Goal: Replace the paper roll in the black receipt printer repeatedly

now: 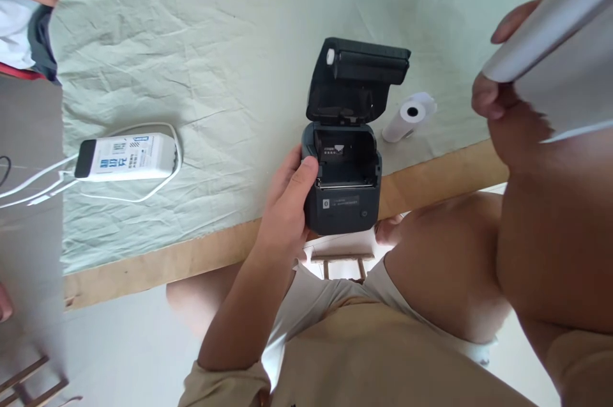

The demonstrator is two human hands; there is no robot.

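Printer (342, 212), boxy dark plastic, lid up, in left hand (285, 209) — looks like open-compartment stage; next move likely calls for steady printer, loose paper edge controlled. Left fingers curled partway, gripping its side. Right hand (517, 122) wrapped around long white paper roll (541, 23) — well right of left hand.

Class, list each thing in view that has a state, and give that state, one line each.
Printer, lid open
Held paper roll, partly unwound
Other roll, loose flap outward
White block, cord curled around one end
Cloth, wrinkled
Left hand, gripping printer
Right hand, holding roll
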